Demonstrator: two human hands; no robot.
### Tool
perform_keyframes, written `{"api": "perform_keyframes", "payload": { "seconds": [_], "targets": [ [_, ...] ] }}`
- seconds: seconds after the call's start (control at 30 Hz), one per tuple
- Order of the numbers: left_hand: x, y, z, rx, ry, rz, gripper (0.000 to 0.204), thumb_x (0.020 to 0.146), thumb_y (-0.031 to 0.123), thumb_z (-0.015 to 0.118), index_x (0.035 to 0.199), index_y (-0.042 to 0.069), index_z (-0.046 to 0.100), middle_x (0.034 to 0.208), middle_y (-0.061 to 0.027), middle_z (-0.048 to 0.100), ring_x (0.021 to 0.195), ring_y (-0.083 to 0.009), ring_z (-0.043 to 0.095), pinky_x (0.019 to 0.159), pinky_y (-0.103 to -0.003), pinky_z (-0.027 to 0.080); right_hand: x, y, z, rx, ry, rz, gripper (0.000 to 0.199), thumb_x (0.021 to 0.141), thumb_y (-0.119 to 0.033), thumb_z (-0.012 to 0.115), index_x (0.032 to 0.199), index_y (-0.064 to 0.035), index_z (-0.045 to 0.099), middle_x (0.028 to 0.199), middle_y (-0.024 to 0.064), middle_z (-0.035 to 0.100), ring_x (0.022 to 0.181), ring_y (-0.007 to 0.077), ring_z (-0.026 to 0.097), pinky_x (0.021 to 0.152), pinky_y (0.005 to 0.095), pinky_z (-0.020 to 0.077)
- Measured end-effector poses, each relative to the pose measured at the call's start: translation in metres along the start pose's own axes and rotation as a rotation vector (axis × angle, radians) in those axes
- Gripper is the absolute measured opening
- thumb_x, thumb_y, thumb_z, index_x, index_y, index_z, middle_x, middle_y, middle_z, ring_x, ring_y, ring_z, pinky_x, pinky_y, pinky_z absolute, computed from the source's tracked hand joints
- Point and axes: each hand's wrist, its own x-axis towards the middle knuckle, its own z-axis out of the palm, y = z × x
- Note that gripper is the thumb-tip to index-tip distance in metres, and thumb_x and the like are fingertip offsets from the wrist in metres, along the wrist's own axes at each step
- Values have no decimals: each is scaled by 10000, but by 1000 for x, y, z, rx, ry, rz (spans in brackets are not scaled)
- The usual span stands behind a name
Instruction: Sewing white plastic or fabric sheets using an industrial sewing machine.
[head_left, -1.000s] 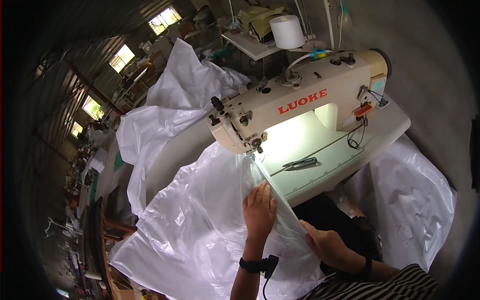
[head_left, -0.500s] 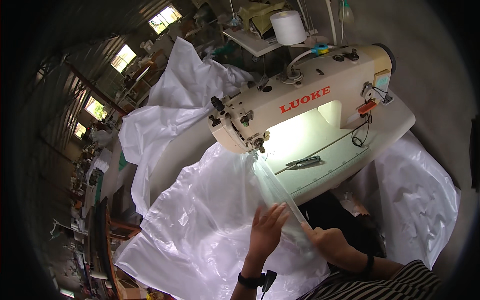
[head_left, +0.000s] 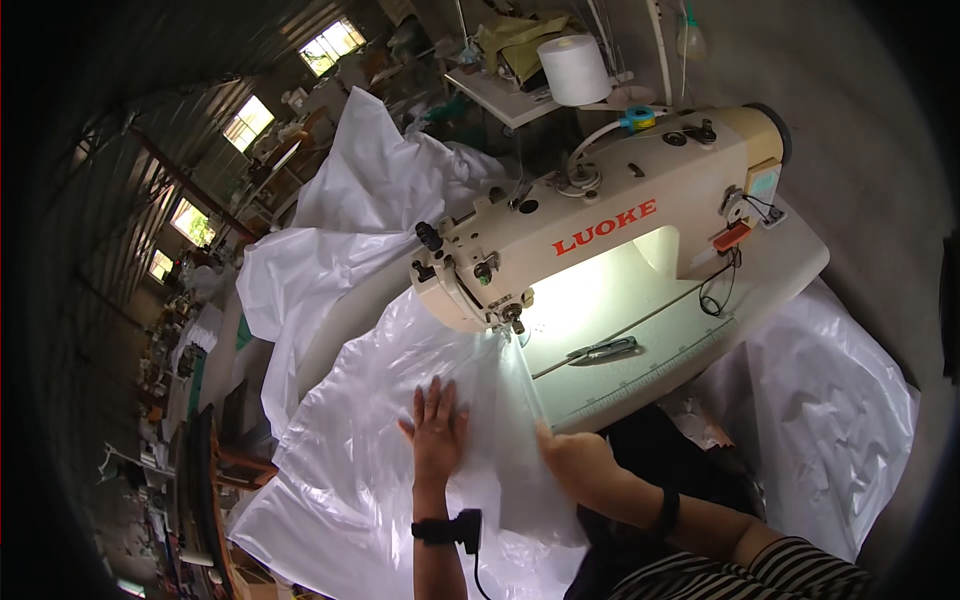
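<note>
A translucent white plastic sheet [head_left: 350, 440] spreads over the near left side and runs up under the needle end of a cream sewing machine [head_left: 590, 225]. My left hand [head_left: 436, 435] lies flat on the sheet, fingers spread and pointing toward the machine. At the sheet's right edge, my right hand [head_left: 580, 462] is closed with the thumb side on the edge, just off the front of the machine bed. The sheet's edge runs fairly straight from there up to the presser foot area [head_left: 512, 322], where the needle itself is hard to make out.
Grey thread snips [head_left: 603, 350] lie on the lit machine bed [head_left: 575, 385]. More white sheeting [head_left: 380, 170] heaps behind the machine, and some [head_left: 820, 400] hangs at the right. A white thread cone [head_left: 574, 72] stands behind. Cluttered benches fill the left background.
My left hand has moved left and up over the sheet, now flat. My right hand has shifted left and slightly up along the sheet's edge, closer to the machine bed.
</note>
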Motion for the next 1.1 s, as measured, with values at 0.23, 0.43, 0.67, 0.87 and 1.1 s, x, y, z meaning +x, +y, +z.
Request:
{"api": "perform_keyframes", "payload": {
  "seconds": [0.23,0.43,0.67,0.87,1.1],
  "targets": [
    [80,-39,9,-39,21,-48,571,1010,456,529,1543,283,419,1661,-7,289,1552,-299,186,1148,-743,72,84,29,10,238,9,27,374,922,-72,540,1273,57,540,728,191,681,694,385,698,611,460,554],
    [89,-66,-7,-213,124,60,571,992,374,590,1514,189,450,1627,-68,350,1509,-306,295,1174,-664,181,43,34,-18,484,226,69,365,973,-250,611,1255,-19,588,857,140,706,765,322,709,667,415,562],
    [-76,-69,-25,-165,351,-162,590,996,342,594,1511,108,425,1573,-127,420,1433,-357,414,1125,-615,331,-85,23,44,951,-393,193,549,920,-446,726,1255,-29,607,1122,147,691,1029,260,680,896,336,539],
    [-77,-147,-9,193,157,-403,595,1031,477,465,1543,182,400,1613,-53,374,1508,-350,284,1123,-745,191,-134,19,40,1587,-981,-409,378,1034,-261,614,1284,23,635,1161,96,704,1105,161,623,1016,315,472],
    [-37,-234,-11,126,115,-325,577,1038,445,470,1564,236,361,1645,-43,308,1527,-316,246,1136,-742,186,-175,130,42,1060,-659,312,362,953,-275,643,1143,32,676,982,101,715,914,167,652,836,300,510]
  ]
}}
